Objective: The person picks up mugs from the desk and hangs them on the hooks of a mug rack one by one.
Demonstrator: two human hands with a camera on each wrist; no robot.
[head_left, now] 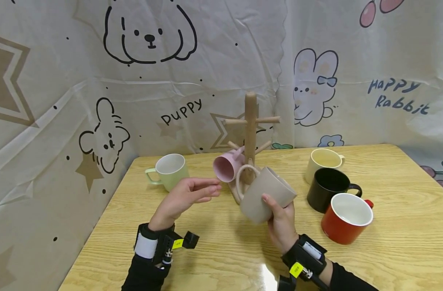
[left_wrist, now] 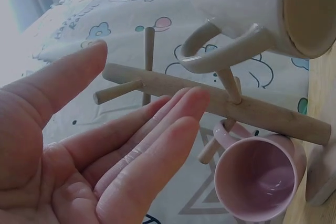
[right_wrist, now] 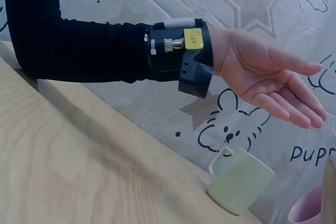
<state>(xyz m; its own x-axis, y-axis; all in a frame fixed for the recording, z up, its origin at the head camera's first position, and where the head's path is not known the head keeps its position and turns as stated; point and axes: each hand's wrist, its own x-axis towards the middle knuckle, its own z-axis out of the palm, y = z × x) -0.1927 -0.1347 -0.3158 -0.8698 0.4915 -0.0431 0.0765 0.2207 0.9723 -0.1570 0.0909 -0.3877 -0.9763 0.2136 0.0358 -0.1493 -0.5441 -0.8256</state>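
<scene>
My right hand grips a beige mug by its body, thumb across the near side. The mug is tilted, its mouth to the upper right and its looped handle to the left, overlapping the lower post of a wooden mug tree in the head view. On a lower peg hangs a pink mug by its handle, mouth sideways. My left hand is held in the air left of the beige mug, fingers extended and holding nothing; the right wrist view also shows its open palm.
A light green mug stands at the left back of the wooden table. To the right, a yellow mug, a black mug and a red mug stand close together. A printed cloth hangs behind the table.
</scene>
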